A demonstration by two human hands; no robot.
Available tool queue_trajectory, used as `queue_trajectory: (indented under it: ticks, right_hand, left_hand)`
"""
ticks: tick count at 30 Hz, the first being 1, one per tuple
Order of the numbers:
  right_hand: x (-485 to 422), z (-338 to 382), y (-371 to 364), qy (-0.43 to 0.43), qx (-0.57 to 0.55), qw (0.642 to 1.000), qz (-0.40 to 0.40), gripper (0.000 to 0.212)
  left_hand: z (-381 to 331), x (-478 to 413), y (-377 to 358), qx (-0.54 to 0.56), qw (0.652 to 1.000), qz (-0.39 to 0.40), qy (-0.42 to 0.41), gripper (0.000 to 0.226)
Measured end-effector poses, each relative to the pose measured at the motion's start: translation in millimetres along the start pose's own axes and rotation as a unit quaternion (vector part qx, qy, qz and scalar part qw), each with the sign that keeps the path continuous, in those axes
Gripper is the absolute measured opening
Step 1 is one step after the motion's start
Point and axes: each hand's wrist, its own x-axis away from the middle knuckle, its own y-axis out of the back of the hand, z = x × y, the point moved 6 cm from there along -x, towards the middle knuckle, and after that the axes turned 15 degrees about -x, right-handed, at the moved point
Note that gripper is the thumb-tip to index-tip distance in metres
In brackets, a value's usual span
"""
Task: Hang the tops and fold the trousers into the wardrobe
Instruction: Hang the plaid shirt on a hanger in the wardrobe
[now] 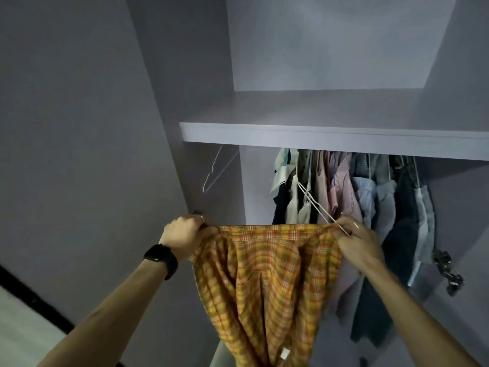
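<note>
one orange plaid garment (264, 274) hangs stretched between two hands. the left hand (185, 234) pinches its left top corner. the right hand (354, 234) grips the right corner together with one white wire hanger (315, 205). a second, empty hanger (214, 170) hangs under the shelf (317, 136), left of the crowded hung clothes (357, 186).

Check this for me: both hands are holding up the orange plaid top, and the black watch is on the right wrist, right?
Not quite: the head view shows the black watch on the left wrist, not the right. The left hand and right hand do both hold up the orange plaid top.
</note>
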Motion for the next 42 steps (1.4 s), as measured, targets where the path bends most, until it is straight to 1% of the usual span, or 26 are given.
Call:
queue_trajectory:
  ticks: [1, 3, 4, 6, 7, 8, 9, 11, 12, 13, 14, 15, 16, 17, 18, 20, 22, 25, 27, 28, 31, 33, 36, 37, 40, 42]
  right_hand:
    - [-0.8, 2.8, 0.2, 0.004, 0.006, 1.0, -0.005, 0.008]
    - [-2.7, 9.5, -1.5, 0.019, 0.06, 0.998, 0.002, 0.004]
    - [-2.4, 12.7, -3.4, 0.03, 0.1, 0.994, 0.014, 0.004]
    - [1.1, 10.6, -8.2, 0.041, 0.16, 0.986, 0.028, 0.003]
    - [5.1, 6.5, -9.5, 0.039, 0.162, 0.986, 0.027, 0.002]
    - [11.9, 2.9, -10.0, 0.034, 0.141, 0.989, 0.017, 0.007]
    - [20.6, -0.5, -10.4, 0.031, 0.091, 0.995, 0.005, 0.011]
    - [39.5, -4.6, -11.5, 0.04, -0.032, 0.999, 0.002, 0.017]
    - [48.9, -6.7, -12.9, 0.046, -0.085, 0.995, 0.013, 0.022]
    - [57.7, -10.1, -14.8, 0.042, -0.135, 0.99, 0.026, 0.023]
    - [66.0, -14.1, -16.7, 0.029, -0.17, 0.984, 0.039, 0.02]
    - [73.6, -18.7, -17.7, 0.018, -0.193, 0.98, 0.047, 0.022]
    - [80.0, -23.4, -19.9, 0.01, -0.202, 0.978, 0.055, 0.031]
    - [86.0, -28.3, -23.3, 0.002, -0.195, 0.979, 0.063, 0.04]
    - [90.3, -31.8, -28.0, -0.002, -0.181, 0.981, 0.071, 0.042]
    - [92.0, -35.6, -38.2, -0.021, -0.169, 0.981, 0.092, 0.033]
    - [85.3, -31.1, -51.2, -0.036, -0.16, 0.98, 0.114, 0.023]
    - [72.9, -18.9, -70.0, -0.04, -0.095, 0.986, 0.128, 0.024]
    - [67.2, -7.0, -83.7, -0.053, -0.109, 0.983, 0.137, 0.024]
    - [64.6, -1.4, -87.6, -0.061, -0.127, 0.982, 0.127, 0.026]
    - [56.8, 9.5, -92.5, -0.054, -0.16, 0.982, 0.079, 0.041]
    - [53.2, 13.4, -94.4, -0.042, -0.157, 0.984, 0.068, 0.038]
    - [49.8, 20.7, -99.4, -0.022, -0.146, 0.985, 0.091, 0.03]
    - [48.6, 24.2, -100.5, -0.019, -0.147, 0.984, 0.099, 0.03]
    - [42.3, 39.4, -99.8, -0.008, -0.121, 0.987, 0.109, 0.032]
    - [37.4, 48.7, -97.6, 0.003, -0.109, 0.987, 0.117, 0.028]
  left_hand:
    - [-4.0, 0.6, -3.8, -0.008, 1.0, 0.018, -0.016, 0.035]
    - [-10.3, -0.8, -5.3, -0.005, 0.999, 0.032, -0.03, 0.035]
    - [-9.7, -2.2, -4.7, 0.033, 0.999, 0.038, -0.017, 0.033]
    - [-11.8, -5.6, -3.3, 0.17, 0.983, 0.061, 0.015, 0.026]
    - [-16.1, -8.6, -3.0, 0.237, 0.968, 0.082, 0.021, 0.022]
    - [-23.4, -12.3, -1.4, 0.281, 0.954, 0.104, 0.017, 0.019]
    - [-31.7, -15.8, 0.2, 0.299, 0.946, 0.123, 0.008, 0.016]
    - [-47.8, -22.3, 0.0, 0.279, 0.949, 0.148, -0.009, 0.016]
    - [-55.7, -25.6, -1.6, 0.252, 0.956, 0.152, -0.017, 0.019]
    - [-62.0, -27.6, -3.2, 0.224, 0.963, 0.149, -0.024, 0.023]
    - [-67.4, -28.0, -5.3, 0.201, 0.968, 0.146, -0.03, 0.027]
    - [-73.6, -27.9, -7.6, 0.185, 0.971, 0.145, -0.037, 0.028]
    - [-78.3, -26.9, -9.5, 0.175, 0.973, 0.143, -0.043, 0.028]
    - [-83.2, -25.8, -10.0, 0.169, 0.974, 0.141, -0.051, 0.027]
    - [-88.8, -24.6, -9.5, 0.168, 0.974, 0.137, -0.062, 0.026]
    - [-104.5, -24.0, -4.7, 0.171, 0.973, 0.124, -0.097, 0.025]
    - [-117.9, -22.7, 6.0, 0.173, 0.972, 0.095, -0.129, 0.023]
    - [-140.1, -17.9, 19.7, 0.217, 0.959, 0.078, -0.162, 0.017]
    - [-148.2, -12.1, 25.0, 0.219, 0.956, 0.068, -0.184, 0.015]
    - [-149.3, -8.7, 26.8, 0.208, 0.957, 0.064, -0.194, 0.015]
    - [-140.2, -0.9, 28.6, 0.15, 0.964, 0.043, -0.217, 0.018]
    - [-132.4, 1.2, 30.2, 0.131, 0.965, 0.027, -0.224, 0.022]
    - [-129.5, 4.2, 32.5, 0.131, 0.965, 0.036, -0.225, 0.038]
    - [-129.5, 3.9, 32.9, 0.127, 0.967, 0.045, -0.218, 0.037]
    - [-132.3, -2.0, 33.3, 0.067, 0.969, 0.059, -0.229, 0.014]
    - [-133.3, -6.6, 35.2, 0.059, 0.966, 0.073, -0.241, 0.012]
